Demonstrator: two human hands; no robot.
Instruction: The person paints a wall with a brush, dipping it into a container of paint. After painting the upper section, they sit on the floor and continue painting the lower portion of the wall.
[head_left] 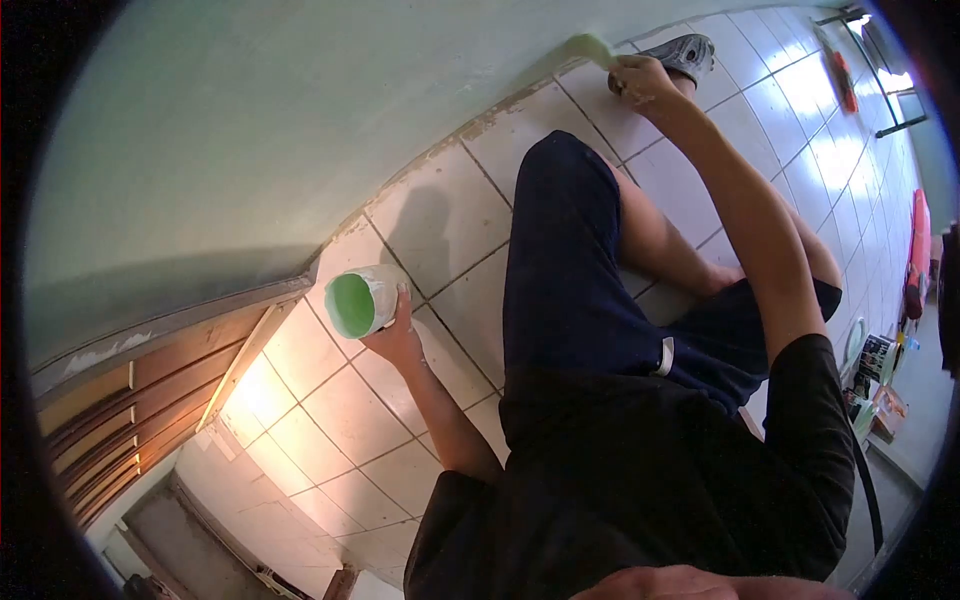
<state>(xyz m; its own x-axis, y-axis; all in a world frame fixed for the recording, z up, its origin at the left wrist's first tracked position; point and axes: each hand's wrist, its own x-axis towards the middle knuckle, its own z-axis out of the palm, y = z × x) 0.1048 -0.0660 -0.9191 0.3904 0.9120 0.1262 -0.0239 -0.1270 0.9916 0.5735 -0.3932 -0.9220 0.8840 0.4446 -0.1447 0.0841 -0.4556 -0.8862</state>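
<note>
My left hand (398, 338) is wrapped round a white plastic container (384, 285), tilted so its mouth faces left. Green paint (350, 305) shows inside it. Out at the upper right, my right hand (642, 82) is closed round a paintbrush (592, 48) whose head is coated in pale green. The brush head is at the foot of the pale green wall (270, 110), close to where it meets the floor; whether it touches cannot be made out. Whitish smears mark the fingers of both hands.
White floor tiles (470, 255) stretch along the wall, with paint flecks at its base. My shoe (685, 55) is beside the brush. A wooden slatted door (150, 390) stands at lower left. Assorted items (878, 360) lie at the far right, near a red object (918, 240).
</note>
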